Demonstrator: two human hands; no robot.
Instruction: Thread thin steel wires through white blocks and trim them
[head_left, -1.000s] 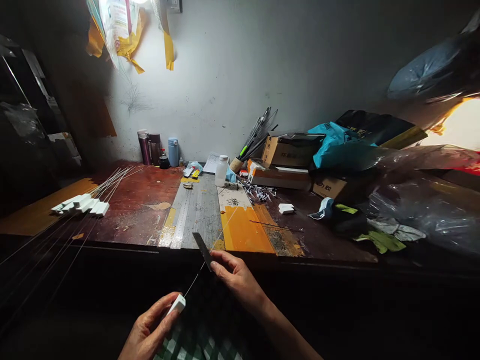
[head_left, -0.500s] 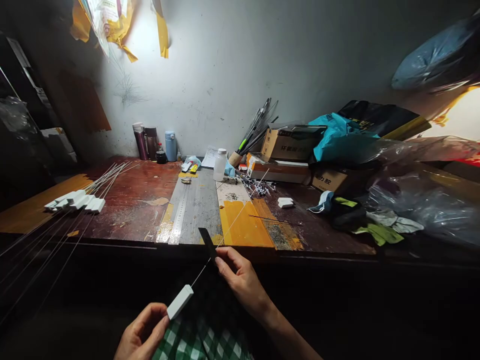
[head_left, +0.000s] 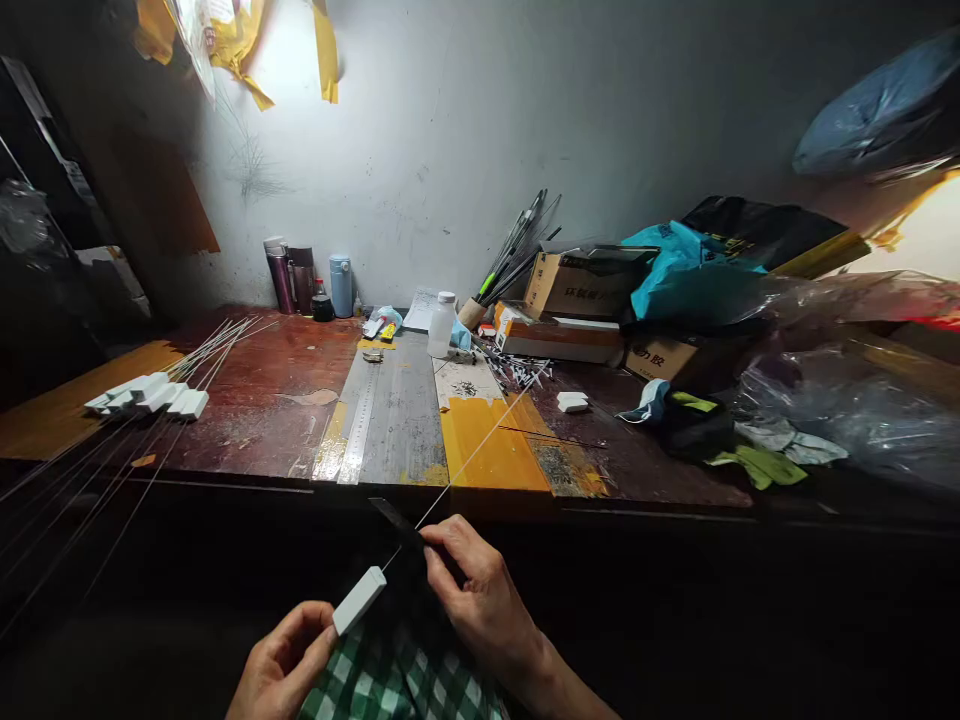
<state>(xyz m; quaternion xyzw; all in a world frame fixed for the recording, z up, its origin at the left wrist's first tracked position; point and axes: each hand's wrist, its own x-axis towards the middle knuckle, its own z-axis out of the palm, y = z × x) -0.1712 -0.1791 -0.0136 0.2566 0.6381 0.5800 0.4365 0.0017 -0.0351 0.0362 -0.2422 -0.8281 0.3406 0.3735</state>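
Observation:
At the lower middle, my left hand [head_left: 283,660] pinches the near end of a white block [head_left: 359,600]. A thin pale rod [head_left: 480,446] runs from the block's far end up and to the right, over the table edge. My right hand [head_left: 480,600] is closed on a flat dark strip [head_left: 394,519], which crosses the rod a little beyond the block. Whether the strip touches the rod is hard to tell. Several more white blocks [head_left: 160,395] with thin rods lie in a bunch at the table's left.
On the table [head_left: 255,430] stand a white bottle [head_left: 442,326], a blue flask [head_left: 340,287] and cardboard boxes [head_left: 585,285]. Two small white blocks [head_left: 572,401] lie right of centre. Gloves [head_left: 761,465] and plastic bags are at the right.
My right hand has moved slightly down, and the dark strip has tilted flatter, nearer the white block. My left hand holds the block almost where it was. The view has shifted slightly.

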